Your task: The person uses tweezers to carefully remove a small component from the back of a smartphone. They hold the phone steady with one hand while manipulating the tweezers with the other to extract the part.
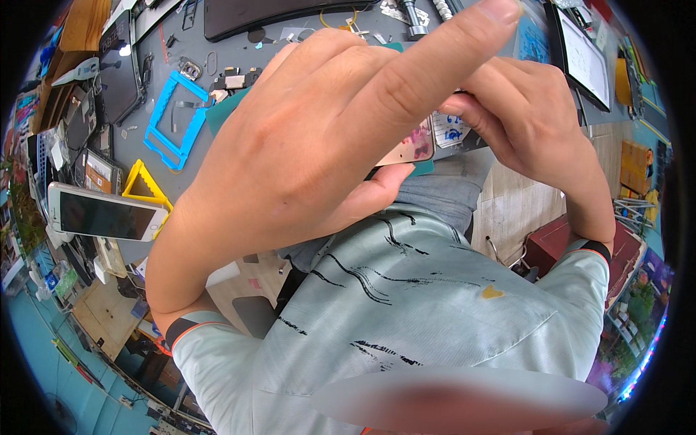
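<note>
A smartphone (417, 145) with a pink floral picture on its screen lies in front of me, partly on a teal mat (423, 168). My left hand (304, 130) is above it and hides most of it. Its index finger stretches out to the upper right, and the thumb is apart, close to the phone's near edge. Its other fingers are mostly hidden. Right of the phone, my right hand (522, 119) has its thumb and fingers bent together. Something small and dark shows at their tips, too hidden to name. A patterned white card (451, 130) lies beneath them.
On the grey table's left are a blue plastic frame (165, 154), a yellow stand (132, 177) and a white phone (109, 212) with a dark screen. Small phone parts (233, 78) sit beside the mat. Farther back are a dark panel (275, 18) and a metal tool (415, 22).
</note>
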